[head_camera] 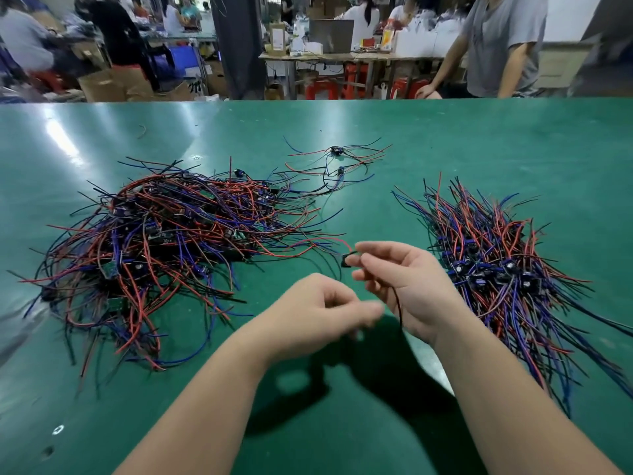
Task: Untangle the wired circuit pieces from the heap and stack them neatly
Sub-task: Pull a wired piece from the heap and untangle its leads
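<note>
Fingers [376, 249] of the right hand [407, 286] pinch one circuit piece [346, 260], just right of the heap [164, 241]. Its red lead runs toward the tangle, and a black lead crosses the palm. The left hand [318, 308] is curled and blurred, so its grip can't be called. The stack [496, 265] lies to the right, with two loose pieces [337, 159] farther back on the green table [479, 138].

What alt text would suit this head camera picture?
A person's right hand pinches a small black circuit piece trailing red and black wires over a green table, left hand beside it. A tangled heap of red, blue and black wired pieces lies left, a neater stack right.
</note>
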